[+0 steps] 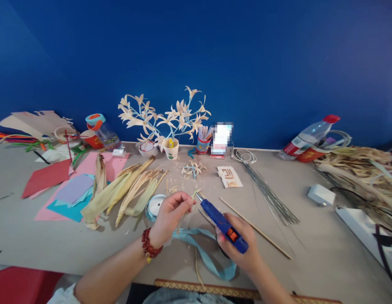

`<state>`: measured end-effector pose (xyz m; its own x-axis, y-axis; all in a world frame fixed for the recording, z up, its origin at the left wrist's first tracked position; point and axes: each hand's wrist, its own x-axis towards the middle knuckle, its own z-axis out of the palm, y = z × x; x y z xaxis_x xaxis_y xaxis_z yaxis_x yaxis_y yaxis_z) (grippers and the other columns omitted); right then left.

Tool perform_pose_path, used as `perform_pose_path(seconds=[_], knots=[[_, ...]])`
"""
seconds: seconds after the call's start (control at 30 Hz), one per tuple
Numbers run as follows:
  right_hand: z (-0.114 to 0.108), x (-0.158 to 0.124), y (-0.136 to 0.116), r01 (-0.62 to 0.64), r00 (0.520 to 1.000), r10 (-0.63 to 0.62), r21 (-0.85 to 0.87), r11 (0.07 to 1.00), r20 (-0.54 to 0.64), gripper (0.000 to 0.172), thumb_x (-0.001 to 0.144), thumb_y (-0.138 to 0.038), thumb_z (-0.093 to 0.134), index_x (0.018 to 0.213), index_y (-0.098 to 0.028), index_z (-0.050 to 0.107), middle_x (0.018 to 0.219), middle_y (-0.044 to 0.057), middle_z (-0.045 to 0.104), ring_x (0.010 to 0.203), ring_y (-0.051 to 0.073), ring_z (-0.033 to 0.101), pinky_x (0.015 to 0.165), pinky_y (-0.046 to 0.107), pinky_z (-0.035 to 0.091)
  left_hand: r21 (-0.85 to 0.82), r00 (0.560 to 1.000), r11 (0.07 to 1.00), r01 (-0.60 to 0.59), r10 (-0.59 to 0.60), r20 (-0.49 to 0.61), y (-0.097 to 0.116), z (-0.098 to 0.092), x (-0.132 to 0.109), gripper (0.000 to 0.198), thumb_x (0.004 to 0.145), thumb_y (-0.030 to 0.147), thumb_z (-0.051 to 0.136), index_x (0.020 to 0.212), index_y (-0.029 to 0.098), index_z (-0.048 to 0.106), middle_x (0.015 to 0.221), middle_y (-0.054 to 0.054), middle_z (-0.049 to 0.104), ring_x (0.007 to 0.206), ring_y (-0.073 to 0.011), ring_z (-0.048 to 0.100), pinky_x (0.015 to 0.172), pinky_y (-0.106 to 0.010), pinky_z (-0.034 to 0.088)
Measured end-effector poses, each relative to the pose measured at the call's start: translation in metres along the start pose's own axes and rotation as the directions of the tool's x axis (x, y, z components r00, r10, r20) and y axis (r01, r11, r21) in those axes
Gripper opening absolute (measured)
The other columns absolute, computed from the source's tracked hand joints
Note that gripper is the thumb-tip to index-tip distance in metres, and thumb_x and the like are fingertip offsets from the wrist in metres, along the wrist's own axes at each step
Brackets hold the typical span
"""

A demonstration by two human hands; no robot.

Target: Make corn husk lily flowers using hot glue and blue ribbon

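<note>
1. Head view, so only one angle here: the left hand is lifted just off the worktop with the wrist cocked back, fingers pinched on a thin husk strip.
2. The right hand sits lower and nearer to me, fingers wrapped round the blue glue gun.
3. The gun's long axis runs diagonally. Its nozzle points up and left with the tip right at the strip, above a pale blue ribbon.
4. Back row: a white cup holds the husk-flower branch, and a blue cup nearby holds sticks.

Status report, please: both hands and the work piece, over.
Left hand pinches husk strip. Right hand grips blue glue gun, nozzle at the strip. Ribbon lies beneath; nothing blocks.
</note>
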<state>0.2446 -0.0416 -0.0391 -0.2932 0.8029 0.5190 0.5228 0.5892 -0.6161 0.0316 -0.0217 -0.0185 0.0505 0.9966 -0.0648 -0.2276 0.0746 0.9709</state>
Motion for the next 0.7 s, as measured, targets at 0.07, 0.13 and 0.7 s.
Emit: perform_pose_path(seconds=[0.07,0.13,0.7], knots=[[0.0001,0.0001,0.0,0.002,1.0,-0.002,-0.004,1.0,0.006,0.006,0.083,-0.029,0.055,0.083,-0.024,0.057,0.063,0.0,0.058,0.055,0.017,0.057,0.053,0.027,0.044,-0.002,1.0,1.0,0.001,-0.001,0.0,0.0001,0.0001,0.0004,0.018,0.084,0.03,0.065,0.072,0.017,0.06,0.065,0.002,0.056,0.073,-0.013,0.055,0.074,-0.025,0.042],[0.0,0.0005,-0.0002,0.008,1.0,-0.008,-0.008,1.0,0.005,0.006,0.083,-0.029,0.055,0.082,-0.024,0.056,0.062,0.0,0.057,0.055,0.017,0.056,0.053,0.026,0.043,-0.003,1.0,1.0,0.002,-0.002,0.003,0.0006,0.0003,0.0007,0.018,0.084,0.03,0.065,0.073,0.017,0.061,0.065,0.002,0.056,0.073,-0.0129,0.055,0.074,-0.024,0.042],[-0.0008,0.0011,-0.0058,-0.188,0.982,0.172,0.353,0.917,0.078,0.008,0.084,-0.028,0.06,0.08,-0.021,0.061,0.069,0.001,0.063,0.057,0.015,0.057,0.058,0.026,0.046,-0.007,0.999,1.0,0.009,-0.009,-0.041,-0.0004,-0.0005,0.0013,0.019,0.084,0.03,0.066,0.07,0.017,0.062,0.064,0.002,0.058,0.069,-0.0115,0.052,0.072,-0.022,0.041]])
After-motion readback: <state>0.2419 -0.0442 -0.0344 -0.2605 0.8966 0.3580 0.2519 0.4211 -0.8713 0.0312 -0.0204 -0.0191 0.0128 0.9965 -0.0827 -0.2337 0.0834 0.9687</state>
